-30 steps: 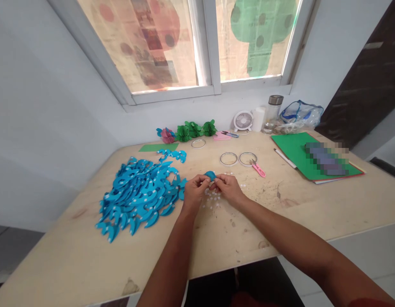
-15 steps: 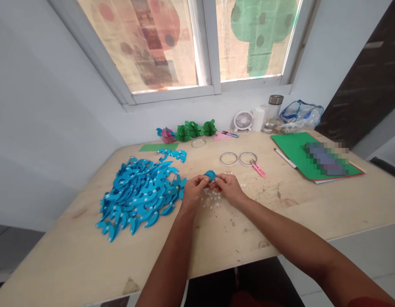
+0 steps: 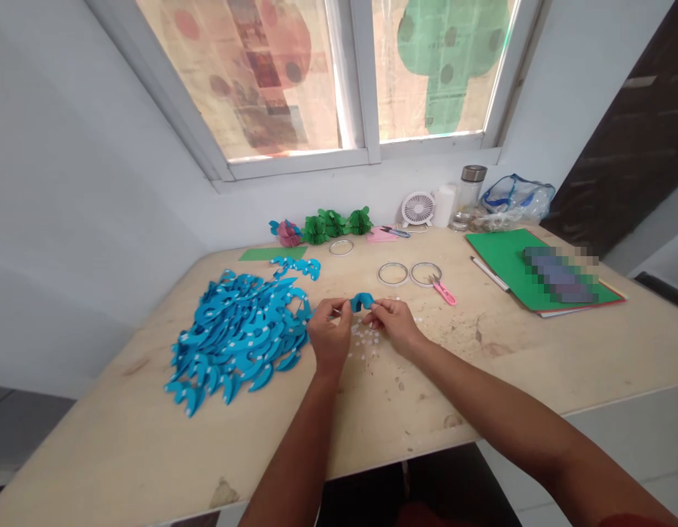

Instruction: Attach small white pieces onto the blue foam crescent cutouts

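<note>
Between my two hands a small curved blue paper piece (image 3: pixel 364 300) is held up above the table, arched in the middle. My left hand (image 3: pixel 332 329) pinches its left end between thumb and fingers. The right end is gripped by my right hand (image 3: pixel 392 322). Beneath the hands, small white bits of paper (image 3: pixel 366 338) lie scattered on the wood. Just left of my left hand spreads a large heap of blue paper crescents (image 3: pixel 240 329), many with white square tabs on them. A few more blue crescents (image 3: pixel 303 265) lie behind the heap.
Two tape rolls (image 3: pixel 392 274) and pink thread snips (image 3: pixel 443 290) lie beyond my right hand. Green paper ornaments (image 3: pixel 332 224), a small fan (image 3: pixel 418 210) and a glass bottle (image 3: pixel 468 197) line the wall. Green sheets (image 3: pixel 509 256) and a white pen (image 3: pixel 489 273) are at the right.
The blue paper piece was a compact rounded shape and now shows as an open arch. My left hand has shifted slightly left and turned, its fingers now further from the right hand.
</note>
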Action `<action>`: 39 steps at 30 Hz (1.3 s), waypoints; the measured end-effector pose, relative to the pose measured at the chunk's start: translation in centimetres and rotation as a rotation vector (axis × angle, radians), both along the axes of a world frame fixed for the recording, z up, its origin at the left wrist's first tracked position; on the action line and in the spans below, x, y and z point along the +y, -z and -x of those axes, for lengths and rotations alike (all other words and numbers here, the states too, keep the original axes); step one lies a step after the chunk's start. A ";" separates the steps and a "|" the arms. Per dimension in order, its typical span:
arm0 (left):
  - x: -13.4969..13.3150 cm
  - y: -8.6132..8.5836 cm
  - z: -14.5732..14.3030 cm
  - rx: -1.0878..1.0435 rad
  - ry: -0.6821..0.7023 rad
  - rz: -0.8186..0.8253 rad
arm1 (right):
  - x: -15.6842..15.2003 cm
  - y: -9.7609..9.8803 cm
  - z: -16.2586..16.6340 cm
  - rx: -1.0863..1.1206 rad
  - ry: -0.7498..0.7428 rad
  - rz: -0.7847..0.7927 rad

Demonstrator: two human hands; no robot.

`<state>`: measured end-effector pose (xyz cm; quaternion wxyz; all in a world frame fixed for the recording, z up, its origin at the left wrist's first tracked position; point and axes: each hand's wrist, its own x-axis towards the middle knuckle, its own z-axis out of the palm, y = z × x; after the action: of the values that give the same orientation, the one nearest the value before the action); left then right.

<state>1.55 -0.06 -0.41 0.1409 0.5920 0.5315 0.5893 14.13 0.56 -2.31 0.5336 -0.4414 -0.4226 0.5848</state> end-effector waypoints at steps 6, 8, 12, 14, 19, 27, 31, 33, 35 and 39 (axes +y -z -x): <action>-0.4 0.5 -1.0 0.465 -0.039 -0.228 | 0.0 0.4 0.2 0.012 -0.012 -0.028; -0.4 0.6 -1.1 0.494 0.014 -0.235 | 0.1 0.5 0.2 0.020 -0.006 -0.027; -0.4 0.6 -1.0 0.495 0.077 -0.240 | 0.2 0.6 0.2 0.056 0.008 -0.031; -0.5 0.5 -0.9 0.496 0.085 -0.240 | 0.2 0.6 0.2 0.068 0.010 -0.031; -0.4 0.6 -1.0 0.544 0.051 -0.249 | 0.1 0.2 0.0 0.021 0.014 -0.029; -0.3 0.9 -1.3 0.620 -0.021 -0.319 | 0.0 0.0 0.1 -0.005 -0.005 -0.043; -0.4 1.0 -1.4 0.643 -0.044 -0.348 | 0.1 0.2 0.2 -0.019 0.007 -0.024; -0.4 1.0 -1.4 0.645 -0.048 -0.341 | 0.1 0.3 0.1 -0.019 0.010 -0.025; -0.4 1.0 -1.4 0.642 -0.044 -0.318 | 0.1 0.3 0.1 -0.014 0.011 -0.032; -0.4 1.2 -1.4 0.527 -0.050 -0.234 | 0.1 0.2 -0.1 -0.020 0.006 -0.048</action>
<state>2.97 -0.47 -1.61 -0.0859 0.7236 0.4928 0.4755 14.20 0.66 -2.47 0.5415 -0.4355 -0.4406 0.5683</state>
